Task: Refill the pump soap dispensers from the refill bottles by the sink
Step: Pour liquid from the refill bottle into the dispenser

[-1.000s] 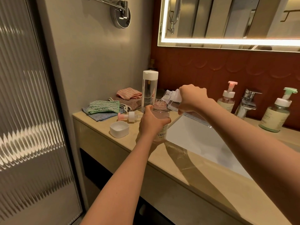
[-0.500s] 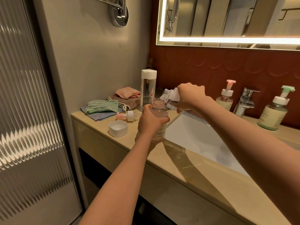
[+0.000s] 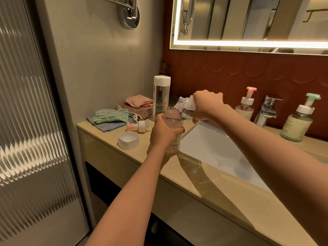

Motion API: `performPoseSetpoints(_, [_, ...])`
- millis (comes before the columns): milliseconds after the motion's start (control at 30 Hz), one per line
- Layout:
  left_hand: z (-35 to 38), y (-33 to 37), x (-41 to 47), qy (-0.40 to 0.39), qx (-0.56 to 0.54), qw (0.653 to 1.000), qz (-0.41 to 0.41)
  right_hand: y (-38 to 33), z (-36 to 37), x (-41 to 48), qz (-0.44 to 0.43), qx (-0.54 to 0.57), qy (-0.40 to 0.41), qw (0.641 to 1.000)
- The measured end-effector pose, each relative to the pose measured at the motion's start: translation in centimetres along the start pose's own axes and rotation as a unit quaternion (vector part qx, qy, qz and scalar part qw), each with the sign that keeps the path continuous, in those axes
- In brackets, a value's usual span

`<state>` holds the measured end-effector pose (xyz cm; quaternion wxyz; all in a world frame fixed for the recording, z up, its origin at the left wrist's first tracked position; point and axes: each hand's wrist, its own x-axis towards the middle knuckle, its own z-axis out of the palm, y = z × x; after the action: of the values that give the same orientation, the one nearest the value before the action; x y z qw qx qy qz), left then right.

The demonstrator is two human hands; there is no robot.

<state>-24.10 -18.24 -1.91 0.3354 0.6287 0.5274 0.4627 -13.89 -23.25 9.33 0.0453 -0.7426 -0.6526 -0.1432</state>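
Left hand [image 3: 163, 134] wrapped round the open dispenser [image 3: 174, 120], at 9 o'clock of the sink [image 3: 213, 150]. Right hand [image 3: 207, 105] grips the tilted refill bottle [image 3: 187, 104], spout just over the neck from 2 o'clock. Risks: narrow neck, so any spout drift puts soap down the label onto the counter [image 3: 230, 197]; over-tilt overflows it, and the fingers hide the level. Pump head [image 3: 140, 126] lies at the dispenser's 9 o'clock, cap [image 3: 128, 140] at 8.

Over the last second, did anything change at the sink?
Nothing visibly changed. The left hand still grips the open pink soap dispenser bottle; the right hand still tips the clear refill bottle over its mouth. The pink-and-white pump head and white square cap lie where they were.
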Motion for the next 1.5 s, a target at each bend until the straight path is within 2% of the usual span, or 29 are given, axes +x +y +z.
performPoseSetpoints(1500, [-0.03,0.26,-0.22,0.001,0.003,1.000,-0.006,-0.05,0.32,0.61,-0.007,-0.024,0.009,1.000])
